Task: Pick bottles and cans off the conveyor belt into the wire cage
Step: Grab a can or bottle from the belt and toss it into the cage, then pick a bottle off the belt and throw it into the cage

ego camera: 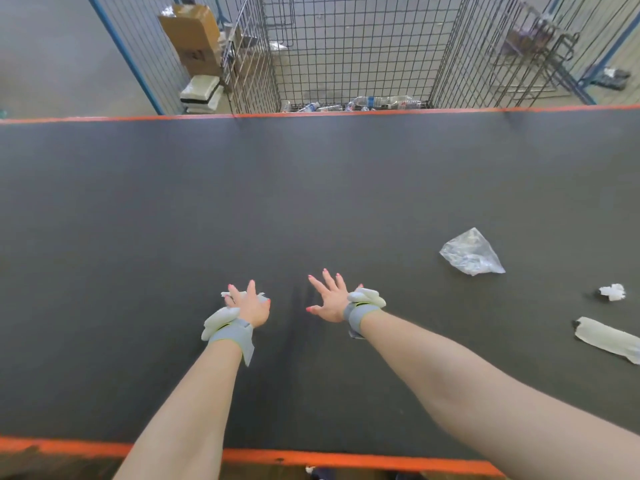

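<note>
Both my arms reach out over the dark conveyor belt (pixel 242 188). My left hand (pixel 250 304) has its fingers spread and holds nothing; a bit of white shows under its fingertips. My right hand (pixel 329 299) is also spread and empty. Grey straps with white gloves hanging from them wrap both wrists. Beyond the belt's far orange edge stands the wire cage (pixel 346 57), with several clear plastic bottles (pixel 377 102) lying on its floor. No bottle or can lies on the visible belt.
A crumpled clear plastic bag (pixel 471 253) lies on the belt to the right of my hands. A white paper scrap (pixel 613 292) and a flattened white wrapper (pixel 609 339) lie near the right edge. Cardboard boxes (pixel 194 36) are stacked left of the cage.
</note>
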Demonstrator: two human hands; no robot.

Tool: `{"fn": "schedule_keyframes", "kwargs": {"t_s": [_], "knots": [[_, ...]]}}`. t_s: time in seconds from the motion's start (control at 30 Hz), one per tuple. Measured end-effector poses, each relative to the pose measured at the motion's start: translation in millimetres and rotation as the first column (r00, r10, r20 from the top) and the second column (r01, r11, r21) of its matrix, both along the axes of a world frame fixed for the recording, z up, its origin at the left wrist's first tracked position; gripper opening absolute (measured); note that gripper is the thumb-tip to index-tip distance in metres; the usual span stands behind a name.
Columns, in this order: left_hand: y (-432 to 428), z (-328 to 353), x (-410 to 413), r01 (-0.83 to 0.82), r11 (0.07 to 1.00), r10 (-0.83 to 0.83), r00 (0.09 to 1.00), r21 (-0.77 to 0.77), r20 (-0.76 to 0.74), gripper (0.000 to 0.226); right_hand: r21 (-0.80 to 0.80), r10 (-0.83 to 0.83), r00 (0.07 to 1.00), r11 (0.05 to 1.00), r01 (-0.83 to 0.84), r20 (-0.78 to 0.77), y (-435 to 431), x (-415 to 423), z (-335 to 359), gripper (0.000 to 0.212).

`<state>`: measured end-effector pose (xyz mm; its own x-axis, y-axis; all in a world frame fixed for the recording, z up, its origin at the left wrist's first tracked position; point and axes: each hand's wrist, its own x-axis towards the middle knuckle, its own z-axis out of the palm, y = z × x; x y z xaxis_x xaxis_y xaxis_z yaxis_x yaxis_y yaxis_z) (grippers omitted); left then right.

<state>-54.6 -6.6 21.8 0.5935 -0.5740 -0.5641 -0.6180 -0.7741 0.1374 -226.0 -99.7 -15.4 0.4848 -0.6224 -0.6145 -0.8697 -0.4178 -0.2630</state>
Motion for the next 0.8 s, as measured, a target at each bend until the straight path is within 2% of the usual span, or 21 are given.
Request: {"fn": "schedule_keyframes", "kwargs": {"t_s": [0.13,0.2,0.27,0.33,0.43,0.5,0.6,0.7,0.8], "knots": [[4.1,1.1,-3.9,0.221,0.975,-0.212,0.955,0.021,-0.21,0.053,0.046,-0.073,0.994,0.996,0.077,-0.077,3.3,-8.6,-23.3,0.077],[5.9,1.5,-7.6,0.243,0.97,-0.24,0.936,-0.021,-0.259,0.054,0.061,-0.125,0.978,0.989,0.137,-0.167,4.3,-16.5,-30.6,0.08],[3.5,5.2,-10.5,0.183,0.976,-0.207,0.95,-0.121,-0.234,0.051,0.038,-0.192,0.962,0.978,0.203,-0.196,6.4,-21.8,-31.2,0.084],[-1.0,11.0,-10.5,0.139,0.973,-0.176,0.963,-0.185,-0.203,0.05,-0.015,-0.241,0.966,0.971,0.24,-0.093,8.1,-22.3,-27.3,0.083],[-6.7,17.9,-5.8,0.137,0.974,-0.168,0.971,-0.183,-0.168,0.053,-0.03,-0.147,0.989,0.988,0.148,0.026,9.2,-16.7,-19.0,0.08],[-9.0,19.7,-3.5,0.134,0.977,-0.16,0.975,-0.165,-0.153,0.056,0.025,-0.067,0.997,0.997,0.068,-0.043,7.8,-12.9,-16.8,0.077],[-8.3,20.8,-4.7,0.146,0.981,-0.163,0.976,-0.125,-0.141,0.059,0.039,-0.055,0.978,0.997,0.064,-0.199,3.8,-15.1,-19.1,0.076],[-3.8,21.4,-4.0,0.155,0.983,-0.167,0.978,-0.101,-0.126,0.06,-0.024,-0.112,0.98,0.994,0.11,-0.162,0.0,-12.8,-19.5,0.077],[2.4,20.6,0.0,0.142,0.986,-0.151,0.983,-0.089,-0.106,0.061,-0.023,-0.094,0.989,0.995,0.092,-0.11,-3.7,-6.0,-10.8,0.073]]}}
